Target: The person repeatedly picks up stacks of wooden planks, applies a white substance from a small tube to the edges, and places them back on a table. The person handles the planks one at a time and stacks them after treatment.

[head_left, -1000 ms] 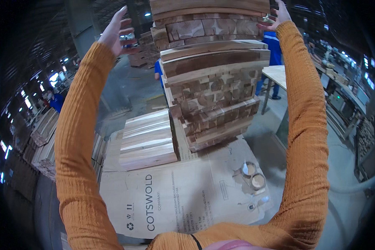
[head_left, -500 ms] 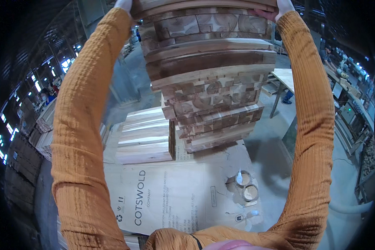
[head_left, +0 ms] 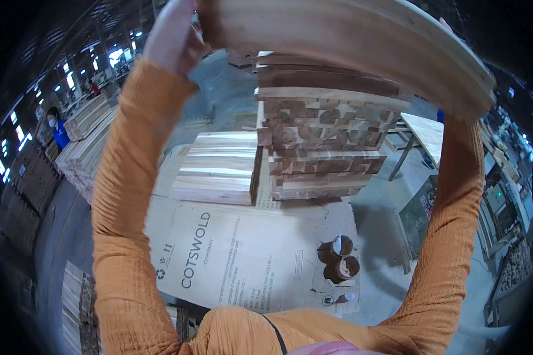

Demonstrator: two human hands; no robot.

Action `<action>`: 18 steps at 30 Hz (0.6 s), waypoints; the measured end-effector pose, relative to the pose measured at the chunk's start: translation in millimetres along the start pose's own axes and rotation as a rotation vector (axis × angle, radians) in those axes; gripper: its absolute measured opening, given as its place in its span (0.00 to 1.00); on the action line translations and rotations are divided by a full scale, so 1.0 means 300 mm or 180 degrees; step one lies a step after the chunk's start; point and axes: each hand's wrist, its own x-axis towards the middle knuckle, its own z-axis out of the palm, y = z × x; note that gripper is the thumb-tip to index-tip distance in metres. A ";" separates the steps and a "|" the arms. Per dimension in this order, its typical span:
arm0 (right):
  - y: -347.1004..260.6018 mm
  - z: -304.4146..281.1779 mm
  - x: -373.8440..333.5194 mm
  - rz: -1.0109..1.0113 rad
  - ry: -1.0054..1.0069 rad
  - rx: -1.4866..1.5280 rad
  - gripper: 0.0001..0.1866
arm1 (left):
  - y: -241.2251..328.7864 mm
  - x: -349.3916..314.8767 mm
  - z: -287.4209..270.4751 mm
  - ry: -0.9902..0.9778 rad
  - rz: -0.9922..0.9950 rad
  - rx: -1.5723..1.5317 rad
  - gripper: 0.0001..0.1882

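Note:
A thick wooden board (head_left: 331,35) is raised high in front of me, slightly blurred and sloping down to the right. My left hand (head_left: 175,38) is closed around its left end. At the right end my right hand (head_left: 445,24) grips the same board; only a bit of its fingers shows over the top edge, and the rest is hidden behind the wood. Below and beyond the board stands a tall stack of wooden blocks and boards (head_left: 331,124), with end grain facing me. A lower stack of pale striped boards (head_left: 216,168) lies to its left.
Printed cardboard (head_left: 266,236) covers the surface before me. Two round containers (head_left: 347,267) stand on it at the right. A table (head_left: 423,139) stands farther right. Piled timber (head_left: 92,133) and a masked person in blue (head_left: 59,133) are at the left.
The board has come off the top of the tall stack, raised between both hands, and now tilts down to the right. The stack is lower, and the view has shifted.

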 end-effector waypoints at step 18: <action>0.538 0.414 -0.786 0.0321 -0.0294 -0.0625 0.29 | 0.153 -1.270 -0.818 0.0884 -0.2453 -0.2095 0.30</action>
